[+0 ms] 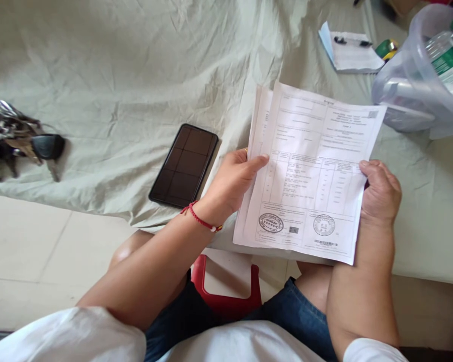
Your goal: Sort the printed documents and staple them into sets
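I hold a small stack of printed paper sheets (309, 171) with both hands, above the edge of a bed. The top sheet carries tables of text and two round stamps near its bottom. My left hand (232, 183) grips the stack's left edge, thumb on top; a red string bracelet is on that wrist. My right hand (379, 193) grips the right edge, thumb on the front. A second sheet peeks out behind at the left.
A black phone (184, 166) lies face up on the pale sheet (136, 75), left of my left hand. A bunch of keys (20, 141) lies far left. A clear plastic jug (423, 80) and a notepad with a pen (349, 50) sit at the upper right. I sit on a red stool (226, 296).
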A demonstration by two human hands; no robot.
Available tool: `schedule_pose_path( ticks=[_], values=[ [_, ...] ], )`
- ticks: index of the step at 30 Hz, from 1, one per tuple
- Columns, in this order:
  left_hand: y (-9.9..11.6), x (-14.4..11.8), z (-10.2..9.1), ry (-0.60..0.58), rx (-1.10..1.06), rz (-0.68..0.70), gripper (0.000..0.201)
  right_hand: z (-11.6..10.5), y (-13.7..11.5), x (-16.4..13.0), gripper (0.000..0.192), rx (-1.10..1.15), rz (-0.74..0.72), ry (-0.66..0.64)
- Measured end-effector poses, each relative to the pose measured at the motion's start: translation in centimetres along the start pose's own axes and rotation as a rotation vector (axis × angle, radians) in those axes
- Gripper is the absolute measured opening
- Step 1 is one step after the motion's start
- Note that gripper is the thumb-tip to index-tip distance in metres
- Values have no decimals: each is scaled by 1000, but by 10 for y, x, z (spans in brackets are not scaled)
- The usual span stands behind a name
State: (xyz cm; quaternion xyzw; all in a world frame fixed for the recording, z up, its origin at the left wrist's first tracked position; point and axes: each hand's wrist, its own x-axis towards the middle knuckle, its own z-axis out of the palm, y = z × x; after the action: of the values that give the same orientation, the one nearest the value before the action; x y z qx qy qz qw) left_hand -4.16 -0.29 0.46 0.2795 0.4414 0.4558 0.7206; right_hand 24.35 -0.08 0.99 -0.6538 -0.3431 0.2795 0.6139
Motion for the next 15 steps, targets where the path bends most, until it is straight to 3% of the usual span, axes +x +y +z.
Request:
schedule_pose_path(
  ticks=[10, 15],
  values=[
    [-4, 2, -1, 24, -1, 45, 24, -5, 25, 3, 60, -31, 88, -151],
    [-4, 2, -2, 42, 5, 41, 21, -6, 21, -1, 57, -58, 123, -252]
  ],
)
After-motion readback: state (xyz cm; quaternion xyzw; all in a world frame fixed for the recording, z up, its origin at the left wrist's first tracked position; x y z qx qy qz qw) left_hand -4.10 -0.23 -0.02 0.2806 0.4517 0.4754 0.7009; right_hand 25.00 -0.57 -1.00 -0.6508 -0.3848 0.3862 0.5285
